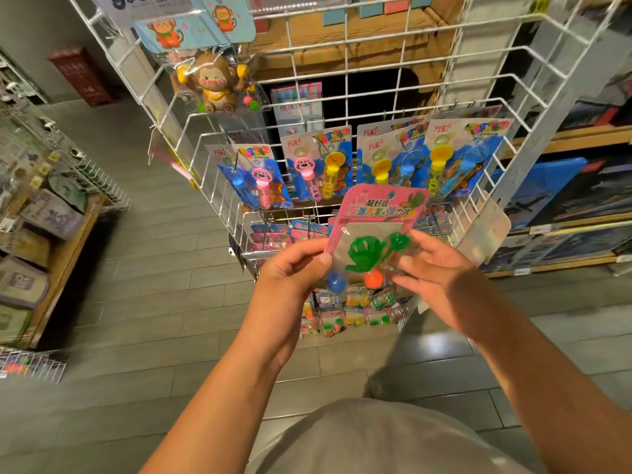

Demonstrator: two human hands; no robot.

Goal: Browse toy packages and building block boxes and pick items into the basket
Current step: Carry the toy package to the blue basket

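Here the grip is shallow: the left hand (294, 268) pinches the left edge of the pink blister card (378, 217), thumb on the front at the card's nine o'clock, the other fingers hidden behind it. The right hand (434, 268) has its fingers loosely curled, their tips touching the clear bubble at about four o'clock, over the green sticky-hand toy (366, 254) and near the orange ball (373, 279); whether the thumb closes behind the card I cannot tell.

The likely trouble, to my eye, is a slip. The card is held only by its edges, tilted (top leaning toward one o'clock), and the glossy plastic could slide out if one hand lets go too soon. It hangs directly in front of the white wire rack (345, 107), at whose twelve o'clock the bubble-wand cards (319, 165) hang on pegs; a careless swing could snag those. No basket shows in view, so the drop-off spot must be found first.
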